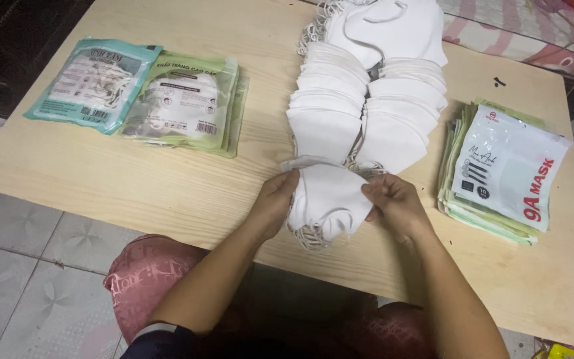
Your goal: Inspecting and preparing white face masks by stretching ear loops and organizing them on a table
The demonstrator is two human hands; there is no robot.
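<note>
While two long overlapping rows of soft white folded fabric masks (367,100) run down the pale wood-grain tabletop (167,179), the left hand (275,199) and right hand (393,199) each pinch an edge of a small stack of white masks (330,199) at the near edge — fingers closed on the cloth. Glossy flat pouches lie apart: a teal packet (94,83), a green packet (184,103), and a stack of empty white-and-green bags (499,173).

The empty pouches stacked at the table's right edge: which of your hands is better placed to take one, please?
Probably the right hand: it holds the mask bundle on the side nearest the pouch stack; the left hand would cross over.
</note>
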